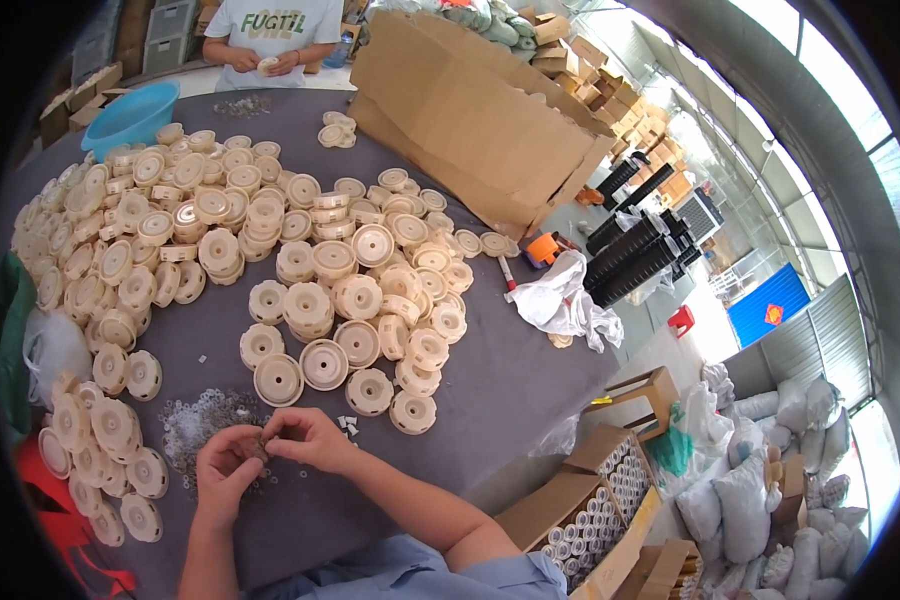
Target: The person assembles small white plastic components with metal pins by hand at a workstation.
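Note:
My left hand [226, 466] and my right hand [315, 441] meet at the near edge of the table, fingertips pinched together. Whatever small piece lies between them is too small to make out. Just beyond and beneath them spreads a pile of tiny clear and metallic parts [202, 424], some looking like small rings. Beyond my right hand, cream-coloured round wheel-like discs [324, 364] with a centre hole lie in a broad heap. Another group of these discs [115, 425] is stacked to the left of my left hand. A few small white bits [347, 424] rest beside my right hand.
A dark grey cloth [510, 390] covers the table. At the back are a blue basin [133, 117] and a large cardboard box [470, 105]. Across the table a person [270, 50] holds a disc. Open cartons of parts [585, 520] stand at my right, beside white sacks [745, 510].

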`<move>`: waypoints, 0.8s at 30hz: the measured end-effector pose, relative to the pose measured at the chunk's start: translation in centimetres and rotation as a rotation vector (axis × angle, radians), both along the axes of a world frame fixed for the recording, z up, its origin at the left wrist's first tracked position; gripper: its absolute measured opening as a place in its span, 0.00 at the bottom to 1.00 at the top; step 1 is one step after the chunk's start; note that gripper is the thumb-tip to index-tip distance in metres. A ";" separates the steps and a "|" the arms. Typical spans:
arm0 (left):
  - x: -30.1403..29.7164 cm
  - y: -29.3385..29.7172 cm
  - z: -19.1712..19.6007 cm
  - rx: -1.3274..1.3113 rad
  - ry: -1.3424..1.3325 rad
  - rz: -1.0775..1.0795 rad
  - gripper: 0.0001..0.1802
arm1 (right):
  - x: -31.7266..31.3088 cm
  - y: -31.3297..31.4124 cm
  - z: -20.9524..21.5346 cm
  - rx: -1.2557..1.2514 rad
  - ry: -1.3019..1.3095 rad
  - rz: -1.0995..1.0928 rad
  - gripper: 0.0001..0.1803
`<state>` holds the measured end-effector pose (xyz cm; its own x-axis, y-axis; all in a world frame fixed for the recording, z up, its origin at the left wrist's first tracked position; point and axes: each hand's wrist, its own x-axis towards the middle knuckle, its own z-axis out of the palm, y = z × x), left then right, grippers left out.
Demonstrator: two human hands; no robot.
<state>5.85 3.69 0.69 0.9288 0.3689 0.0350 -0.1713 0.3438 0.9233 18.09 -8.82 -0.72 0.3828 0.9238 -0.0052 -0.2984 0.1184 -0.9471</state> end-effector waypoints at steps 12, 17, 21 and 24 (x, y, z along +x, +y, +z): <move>-0.4 0.1 0.0 -0.121 0.028 -0.114 0.14 | -0.1 0.0 -0.2 0.039 -0.006 0.050 0.05; -0.1 -0.7 -0.6 0.464 0.043 0.160 0.15 | -0.4 0.3 -1.1 -0.039 -0.103 -0.062 0.06; 0.2 -0.7 0.9 0.799 -0.087 0.245 0.17 | -0.3 0.0 -0.2 0.024 -0.091 -0.113 0.07; -0.1 -0.3 0.5 0.722 -0.101 0.149 0.17 | -0.1 -0.1 -0.2 0.042 0.009 -0.057 0.07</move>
